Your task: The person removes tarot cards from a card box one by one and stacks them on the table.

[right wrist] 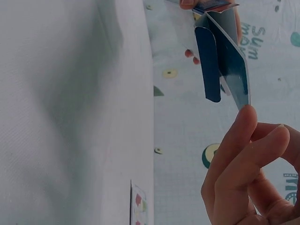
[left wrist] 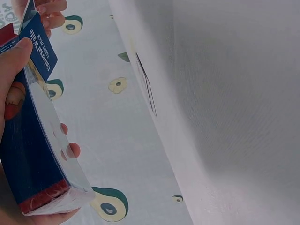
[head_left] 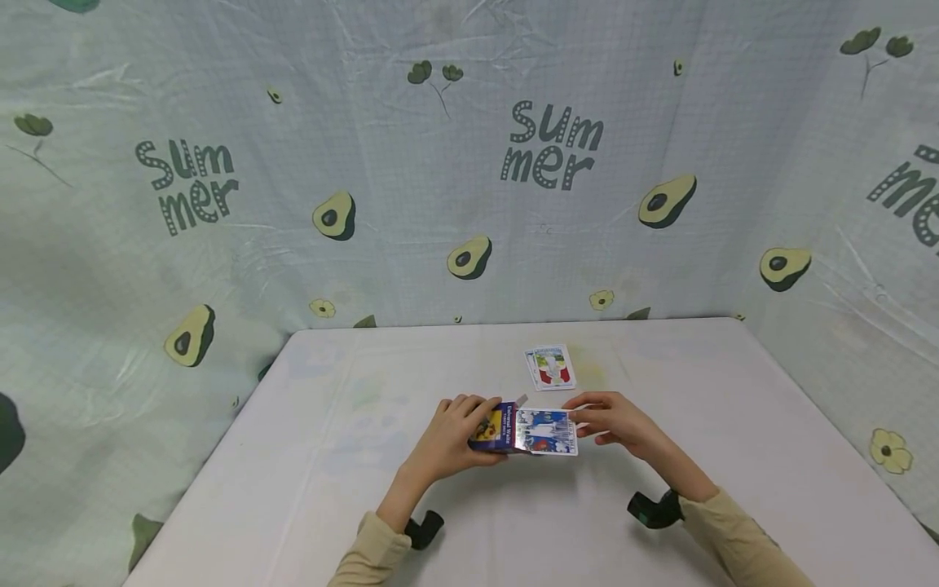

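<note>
My left hand grips a tarot deck box, blue and yellow, marked "Universal Waite". In the left wrist view, the box is tilted above the table, its printed flap folded out. From its right end sticks a colourful tarot card. My right hand pinches that card at its outer edge. The right wrist view shows a fingertip against the end of the card, beside a narrow blue flap. How many cards stick out cannot be told.
A small stack of illustrated cards lies on the white tablecloth beyond the box. Behind the table hangs a pale curtain printed with avocados. A black wrist camera sits on my right wrist.
</note>
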